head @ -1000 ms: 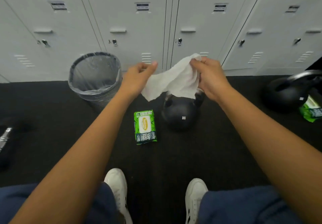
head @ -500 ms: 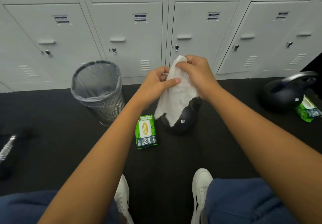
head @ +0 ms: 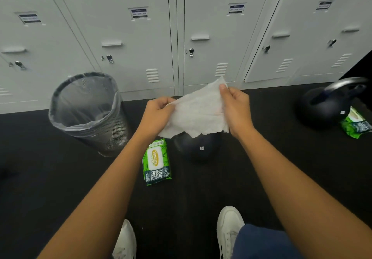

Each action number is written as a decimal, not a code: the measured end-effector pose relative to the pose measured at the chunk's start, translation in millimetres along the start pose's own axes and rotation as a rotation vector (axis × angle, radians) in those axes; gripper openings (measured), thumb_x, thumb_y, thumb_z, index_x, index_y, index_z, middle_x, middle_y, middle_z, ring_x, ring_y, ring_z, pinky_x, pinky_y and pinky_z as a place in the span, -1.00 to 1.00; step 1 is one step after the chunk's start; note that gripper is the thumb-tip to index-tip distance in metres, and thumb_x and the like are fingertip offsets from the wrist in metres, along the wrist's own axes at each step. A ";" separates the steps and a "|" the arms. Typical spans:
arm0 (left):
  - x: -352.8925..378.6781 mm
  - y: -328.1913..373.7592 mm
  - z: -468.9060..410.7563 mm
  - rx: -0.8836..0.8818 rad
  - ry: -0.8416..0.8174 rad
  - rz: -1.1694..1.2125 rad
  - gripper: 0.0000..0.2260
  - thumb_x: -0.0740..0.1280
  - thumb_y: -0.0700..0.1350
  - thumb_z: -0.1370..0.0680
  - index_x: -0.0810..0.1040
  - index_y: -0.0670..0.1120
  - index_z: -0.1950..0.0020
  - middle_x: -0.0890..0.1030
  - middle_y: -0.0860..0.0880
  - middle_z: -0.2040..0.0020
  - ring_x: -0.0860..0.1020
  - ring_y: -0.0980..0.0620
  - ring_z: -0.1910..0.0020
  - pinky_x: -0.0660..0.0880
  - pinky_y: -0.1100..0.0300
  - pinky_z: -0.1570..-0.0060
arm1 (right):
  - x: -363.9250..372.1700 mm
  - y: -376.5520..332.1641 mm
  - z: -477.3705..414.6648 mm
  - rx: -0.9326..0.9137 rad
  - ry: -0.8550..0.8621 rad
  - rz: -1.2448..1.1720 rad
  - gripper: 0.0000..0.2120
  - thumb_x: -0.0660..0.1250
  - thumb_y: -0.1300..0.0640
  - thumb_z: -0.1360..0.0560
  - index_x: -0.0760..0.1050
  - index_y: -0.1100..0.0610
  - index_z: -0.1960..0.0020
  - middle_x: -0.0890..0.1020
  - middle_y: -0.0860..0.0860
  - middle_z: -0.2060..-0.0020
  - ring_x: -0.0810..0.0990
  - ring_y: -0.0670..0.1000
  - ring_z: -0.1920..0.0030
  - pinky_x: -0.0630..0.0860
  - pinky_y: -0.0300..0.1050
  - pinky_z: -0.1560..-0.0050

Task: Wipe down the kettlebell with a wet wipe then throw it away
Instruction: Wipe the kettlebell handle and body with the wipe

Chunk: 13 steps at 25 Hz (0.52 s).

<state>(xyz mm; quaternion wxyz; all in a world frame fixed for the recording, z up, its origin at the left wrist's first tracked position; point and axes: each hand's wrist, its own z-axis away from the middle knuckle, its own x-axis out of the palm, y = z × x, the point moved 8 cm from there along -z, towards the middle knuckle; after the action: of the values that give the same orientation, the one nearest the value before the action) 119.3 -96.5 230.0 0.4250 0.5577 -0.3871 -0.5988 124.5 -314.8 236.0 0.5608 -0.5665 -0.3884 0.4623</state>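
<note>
Left hand (head: pixel 159 111) and right hand (head: pixel 235 107) are each pinching an edge of the wet wipe (head: pixel 198 115), holding it spread above the kettlebell (head: pixel 198 148) sitting on the floor (head: pixel 60 178), trash bin (head: pixel 88 111) left.

The wet wipe (head: pixel 198 111), bunched and hanging in a narrow drape half a second ago, is now pulled out flat between the two hands. The left hand (head: pixel 159 112) and right hand (head: pixel 236 108) have drawn apart, each pinching one edge. The spread sheet now hides the top of the kettlebell (head: pixel 198 148) below it.
</note>
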 end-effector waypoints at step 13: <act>57.5 -123.4 -92.2 -0.221 0.146 0.169 -0.80 0.40 0.00 -0.49 0.64 -0.14 0.15 0.65 -0.05 0.17 0.60 0.04 0.17 0.59 0.02 0.10 | -38.4 124.7 -80.1 0.053 0.228 0.365 -0.62 0.19 0.01 -0.59 0.29 0.13 0.35 0.36 -0.02 0.43 0.33 -0.07 0.39 0.28 -0.18 0.39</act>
<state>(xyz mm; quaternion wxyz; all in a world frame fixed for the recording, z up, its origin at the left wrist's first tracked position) 200.7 -107.7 87.7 0.5596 0.5149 -0.3324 -0.5579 181.2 -382.3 110.8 0.5226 -0.6611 -0.2015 0.4992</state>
